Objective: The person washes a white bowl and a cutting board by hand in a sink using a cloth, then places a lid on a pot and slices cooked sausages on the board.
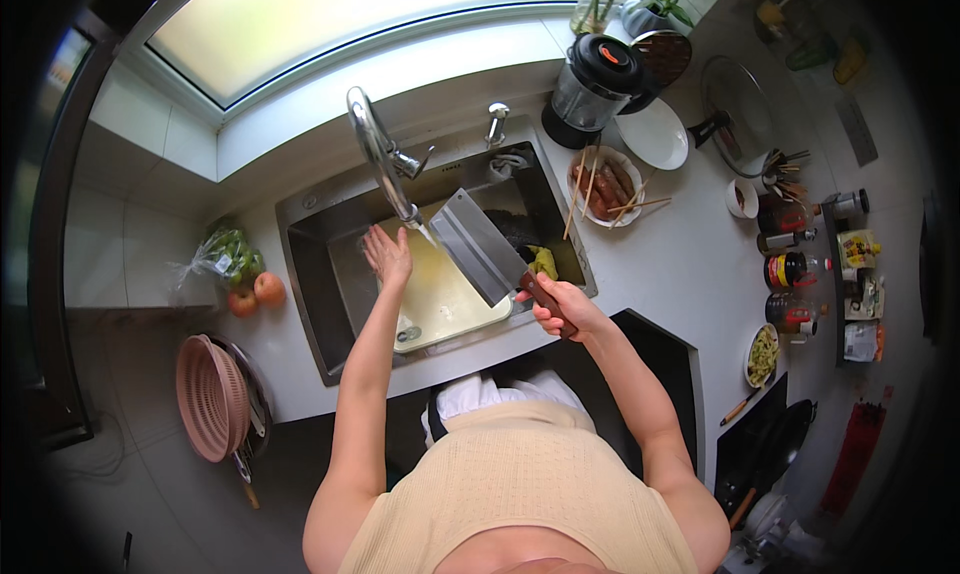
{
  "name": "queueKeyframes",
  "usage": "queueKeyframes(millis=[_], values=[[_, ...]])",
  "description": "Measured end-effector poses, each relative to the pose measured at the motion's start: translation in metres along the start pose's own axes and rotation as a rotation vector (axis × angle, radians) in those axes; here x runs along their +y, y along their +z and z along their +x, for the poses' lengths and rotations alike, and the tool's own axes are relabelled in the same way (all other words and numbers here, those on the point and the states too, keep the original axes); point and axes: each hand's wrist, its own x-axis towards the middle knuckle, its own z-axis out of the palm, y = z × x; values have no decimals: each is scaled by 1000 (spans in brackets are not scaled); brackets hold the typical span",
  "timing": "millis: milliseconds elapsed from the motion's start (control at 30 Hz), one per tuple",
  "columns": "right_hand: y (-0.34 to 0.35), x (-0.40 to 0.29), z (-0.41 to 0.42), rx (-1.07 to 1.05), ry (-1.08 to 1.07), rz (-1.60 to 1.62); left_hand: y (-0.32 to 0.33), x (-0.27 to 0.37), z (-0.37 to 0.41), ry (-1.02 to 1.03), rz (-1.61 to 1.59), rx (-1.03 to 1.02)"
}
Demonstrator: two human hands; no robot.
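Note:
My right hand (559, 307) grips the wooden handle of a cleaver (480, 247), its broad steel blade slanting up and left over the sink (322, 349). My left hand (388, 255) holds nothing, fingers apart, left of the water stream. Water runs from the chrome faucet (371, 138) beside the blade. Below lies a pale cutting board (427, 304), tilted in the sink, with small bits on it. Behind the cleaver in the basin are a yellow-green cloth-like item (544, 262) and something dark (510, 225); the blade hides part of them.
On the right counter stand a blender (592, 86), a bowl of sausage-like meat (606, 191) with chopsticks, a white plate (656, 135) and several bottles. At left are apples (269, 289), bagged green produce (236, 255) and a pink colander (210, 397). A soap dispenser (496, 123) rises behind the sink.

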Motion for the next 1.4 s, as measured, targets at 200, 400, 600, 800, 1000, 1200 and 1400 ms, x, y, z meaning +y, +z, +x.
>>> queueKeyframes(millis=[200, 400, 600, 800, 1000, 1200, 1400], values=[[-36, 40, -37, 372, -322, -862, 23, -39, 17, -35, 119, 25], [-114, 123, -140, 1100, -564, -1080, 26, -93, 8, -278, -30, -225], [-242, 142, -117, 1643, -283, -1103, 28, -119, -6, -585, -746, -492], [-309, 125, -82, 1830, -130, -1237, 20, -115, -11, -558, -1076, -421], [-216, 81, -22, 1179, -605, -1080, -8, -114, -50, -795, -1531, -260], [-55, 66, 75, 27, -312, -107, -4, -20, -114, -1012, -1807, -265], [42, 25, 156, 18, -225, 40, 0, -69, -132, -879, -1926, -103]])
